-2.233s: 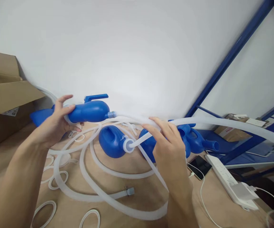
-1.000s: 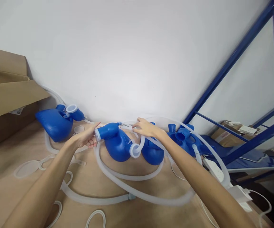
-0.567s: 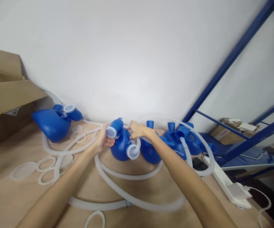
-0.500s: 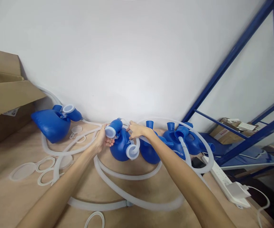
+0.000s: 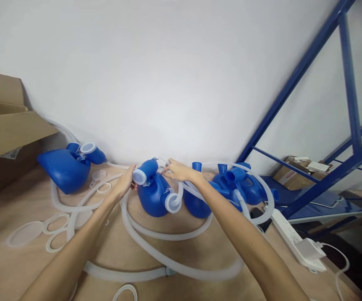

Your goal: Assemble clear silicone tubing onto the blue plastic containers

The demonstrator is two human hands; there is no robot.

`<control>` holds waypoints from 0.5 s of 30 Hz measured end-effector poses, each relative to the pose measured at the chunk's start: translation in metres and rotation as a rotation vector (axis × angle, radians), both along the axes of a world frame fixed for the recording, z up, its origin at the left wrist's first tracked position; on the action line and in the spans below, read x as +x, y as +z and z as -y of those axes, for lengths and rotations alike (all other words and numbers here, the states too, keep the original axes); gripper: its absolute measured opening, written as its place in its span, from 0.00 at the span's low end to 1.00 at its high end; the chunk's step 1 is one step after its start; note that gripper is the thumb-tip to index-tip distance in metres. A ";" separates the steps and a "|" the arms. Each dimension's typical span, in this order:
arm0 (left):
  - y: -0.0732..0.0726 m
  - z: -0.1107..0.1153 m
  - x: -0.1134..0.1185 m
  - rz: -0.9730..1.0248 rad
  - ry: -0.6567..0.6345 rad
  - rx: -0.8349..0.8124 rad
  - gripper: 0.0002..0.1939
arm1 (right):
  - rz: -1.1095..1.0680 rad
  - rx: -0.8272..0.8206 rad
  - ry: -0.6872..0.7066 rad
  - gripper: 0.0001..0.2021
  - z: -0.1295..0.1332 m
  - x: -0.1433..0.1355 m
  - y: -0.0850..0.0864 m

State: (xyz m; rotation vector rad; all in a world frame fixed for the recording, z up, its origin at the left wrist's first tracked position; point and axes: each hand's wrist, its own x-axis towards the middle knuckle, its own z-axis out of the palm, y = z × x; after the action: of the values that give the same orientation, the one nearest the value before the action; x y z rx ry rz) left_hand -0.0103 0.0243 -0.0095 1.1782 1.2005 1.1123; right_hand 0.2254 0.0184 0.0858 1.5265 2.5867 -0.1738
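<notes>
A blue plastic urinal bottle stands near the wall in the middle. Its blue spout tilts toward my left and wears a whitish lid. My left hand is closed about the left side of that spout, some of its fingers hidden behind it. Behind the bottle, the bent fingers of my right hand come together by the thin clear strap or tube; what they pinch is too small to make out. A second white cap, with a translucent hose entering it, sits at the bottle's lower right.
More blue bottles stand to the right and one lies left. Hoses loop over the table among loose rings and lids. An open carton is far left; a power strip lies right, beside a blue frame.
The view has swung slightly right. The bottle has shifted a little leftward with my hands, and fewer of my left fingers show below the spout.
</notes>
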 end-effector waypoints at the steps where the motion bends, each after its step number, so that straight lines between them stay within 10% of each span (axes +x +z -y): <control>1: 0.000 -0.002 -0.003 -0.006 0.053 0.027 0.30 | -0.013 0.009 -0.023 0.22 0.000 0.000 0.001; 8: 0.011 0.002 0.001 0.071 0.093 0.023 0.39 | -0.003 0.014 -0.057 0.44 0.005 -0.009 -0.007; 15: 0.023 0.017 0.010 -0.005 -0.041 0.120 0.40 | -0.018 -0.015 -0.032 0.40 0.001 -0.009 -0.011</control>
State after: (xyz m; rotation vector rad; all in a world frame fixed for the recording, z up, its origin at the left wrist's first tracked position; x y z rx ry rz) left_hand -0.0002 0.0070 0.0133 1.2918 1.1205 1.1641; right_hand 0.2167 0.0171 0.0744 1.5691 2.5699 -0.2115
